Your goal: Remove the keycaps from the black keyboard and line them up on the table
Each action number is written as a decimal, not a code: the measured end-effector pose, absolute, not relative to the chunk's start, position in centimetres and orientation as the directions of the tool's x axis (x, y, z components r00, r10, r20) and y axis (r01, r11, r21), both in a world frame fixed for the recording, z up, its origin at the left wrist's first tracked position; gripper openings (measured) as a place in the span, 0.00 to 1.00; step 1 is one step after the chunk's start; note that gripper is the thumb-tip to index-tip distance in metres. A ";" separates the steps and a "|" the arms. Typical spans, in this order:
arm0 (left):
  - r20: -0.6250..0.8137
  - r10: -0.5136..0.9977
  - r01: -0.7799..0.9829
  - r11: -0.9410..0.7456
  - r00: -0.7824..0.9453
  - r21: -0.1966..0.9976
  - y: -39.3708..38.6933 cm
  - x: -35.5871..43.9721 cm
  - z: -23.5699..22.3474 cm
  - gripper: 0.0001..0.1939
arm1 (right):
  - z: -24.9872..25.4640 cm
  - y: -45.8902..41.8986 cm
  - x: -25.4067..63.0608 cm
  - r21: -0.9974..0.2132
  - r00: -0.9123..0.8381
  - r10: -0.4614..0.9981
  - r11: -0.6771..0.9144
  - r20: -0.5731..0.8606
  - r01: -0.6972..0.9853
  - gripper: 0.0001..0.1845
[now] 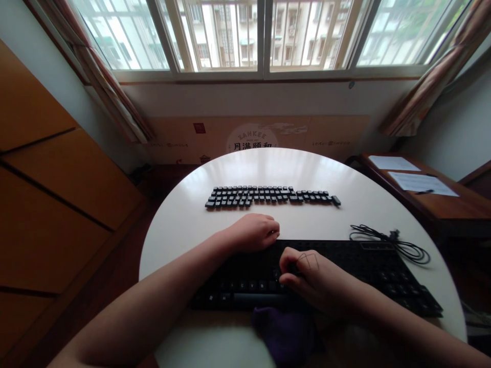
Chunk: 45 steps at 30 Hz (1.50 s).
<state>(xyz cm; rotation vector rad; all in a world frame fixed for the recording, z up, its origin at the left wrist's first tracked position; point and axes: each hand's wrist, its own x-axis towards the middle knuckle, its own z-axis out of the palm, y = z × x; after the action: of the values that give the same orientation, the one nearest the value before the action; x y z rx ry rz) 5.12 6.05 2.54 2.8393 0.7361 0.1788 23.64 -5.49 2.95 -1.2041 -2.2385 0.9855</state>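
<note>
A black keyboard (253, 300) lies on the white round table (180, 214). Its lower rows and number pad carry keycaps, while much of the upper main area looks bare. My left hand (256, 232) is by the keyboard's back edge, fingers curled in; what they hold, if anything, is hidden. Over the keyboard's middle, my right hand (312, 276) is closed, with thumb and index finger bent down at the keys near the end of a letter row. Whatever is between those fingertips cannot be made out. Loose black keycaps (264, 195) stand in several rows behind the keyboard.
A coiled black cable (406, 248) rests at the keyboard's back right. Dark purple cloth (284, 332) shows at the near edge. To the right, papers (422, 183) and a pen (425, 191) lie on a wooden desk (464, 204). A wooden cabinet (57, 204) stands left.
</note>
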 end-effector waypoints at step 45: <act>0.261 0.458 0.225 -0.764 0.850 0.605 3.9 4.4 5.7 0.05 | 2.7 -4.9 24.5 -0.707 -0.246 0.874 0.485 0.420 0.514 0.13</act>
<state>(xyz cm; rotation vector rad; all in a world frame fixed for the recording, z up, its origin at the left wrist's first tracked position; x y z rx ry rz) 4.40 3.91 5.67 2.4485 0.4970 0.5366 24.51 -4.87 2.74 -1.1523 -1.9101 0.5531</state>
